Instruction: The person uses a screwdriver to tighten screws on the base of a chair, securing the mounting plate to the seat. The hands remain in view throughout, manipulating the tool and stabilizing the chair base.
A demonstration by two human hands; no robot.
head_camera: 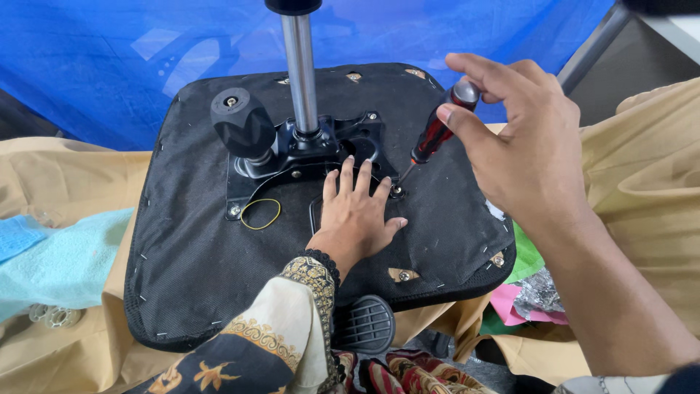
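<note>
Seat base: the upturned office-chair seat (219,277), black fabric underside stapled round the edge, lies on tan cloth (656,182) before a blue tarp (109,66).
Mechanism: the black tilt plate (306,149) sits at the seat's middle, gas-lift column (300,66) rising from it, round black knob (242,122) on its left side.
Your right hand (529,146): fingers curled round the red-handled screwdriver (437,131), tip down on a screw (397,192) at the plate's near right corner.
Your left hand (357,211): flat on the seat, fingers spread, touching the plate's edge beside that screw.
Progress: I judge the plate already seated; screws show at other corners, this one is being worked.
Small items: a yellow rubber band (260,214) lies loose by the plate's left corner.
Packages: green and pink sheets with crumpled foil (536,292) lie at the right; no labels legible.
</note>
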